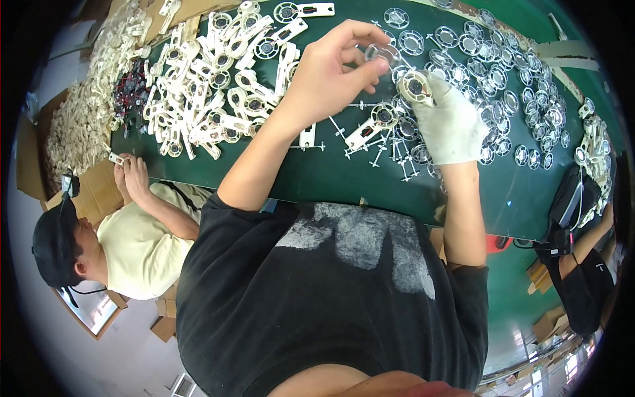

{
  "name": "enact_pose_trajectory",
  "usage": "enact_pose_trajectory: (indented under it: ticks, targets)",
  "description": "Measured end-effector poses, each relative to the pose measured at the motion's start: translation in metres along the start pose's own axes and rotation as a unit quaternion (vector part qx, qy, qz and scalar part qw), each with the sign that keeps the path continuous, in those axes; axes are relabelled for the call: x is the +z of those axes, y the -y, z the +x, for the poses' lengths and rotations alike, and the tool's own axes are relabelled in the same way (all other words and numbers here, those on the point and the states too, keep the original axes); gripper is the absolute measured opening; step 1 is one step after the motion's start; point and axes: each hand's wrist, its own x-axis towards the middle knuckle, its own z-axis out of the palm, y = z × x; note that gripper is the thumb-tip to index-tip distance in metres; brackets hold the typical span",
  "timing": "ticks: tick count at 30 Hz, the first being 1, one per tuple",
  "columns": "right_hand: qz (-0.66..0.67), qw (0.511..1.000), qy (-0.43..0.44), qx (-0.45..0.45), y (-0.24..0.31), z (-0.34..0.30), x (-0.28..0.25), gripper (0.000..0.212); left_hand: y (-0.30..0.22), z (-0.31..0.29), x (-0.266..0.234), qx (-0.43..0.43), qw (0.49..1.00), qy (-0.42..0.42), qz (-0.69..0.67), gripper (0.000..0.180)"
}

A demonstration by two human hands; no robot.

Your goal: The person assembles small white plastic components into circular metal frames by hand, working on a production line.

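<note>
My bare left hand (329,74) pinches a clear round plastic cover (378,54) between thumb and fingers. Close beside it, my right hand (450,122), in a white glove, grips a cream handheld fan body (415,85) with its ring-shaped head facing up. Its handle is hidden in the glove. The cover and the fan head are near each other; whether they touch I cannot tell. Below my hands another cream fan body (372,126) lies on the green table (317,175), next to several clear plastic sprue sticks (401,157).
Many cream fan bodies (198,99) are heaped at left, by dark small parts (131,89). Clear covers (493,73) spread across the right. A co-worker (132,231) sits at left holding a small cream part. Another person's arm (589,238) and a black bag (562,205) are at right.
</note>
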Motion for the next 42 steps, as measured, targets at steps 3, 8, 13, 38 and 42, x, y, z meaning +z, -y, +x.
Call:
enact_pose_trajectory:
  ticks: [3, 8, 13, 38, 42]
  targets:
    - [0.013, 0.997, -0.043, -0.063, 0.007, -0.003, -0.009, 0.037, -0.020, -0.014, 0.005, -0.051, 0.994, 0.075, 0.059, 0.029]
    - [0.026, 0.994, -0.040, -0.097, 0.017, -0.009, -0.010, 0.031, -0.009, -0.015, 0.014, 0.115, 0.977, 0.044, 0.176, 0.029]
    - [0.059, 0.986, -0.082, -0.130, 0.007, -0.012, -0.002, 0.033, 0.000, -0.021, 0.011, 0.189, 0.932, 0.075, 0.300, 0.052]
    - [0.358, 0.897, 0.258, 0.002, 0.013, -0.015, -0.037, 0.036, -0.011, -0.020, 0.016, 0.311, 0.923, 0.122, 0.190, 0.059]
    - [0.251, 0.949, 0.188, -0.013, 0.012, -0.019, -0.024, 0.034, -0.018, -0.027, 0.019, 0.189, 0.963, 0.138, 0.135, 0.053]
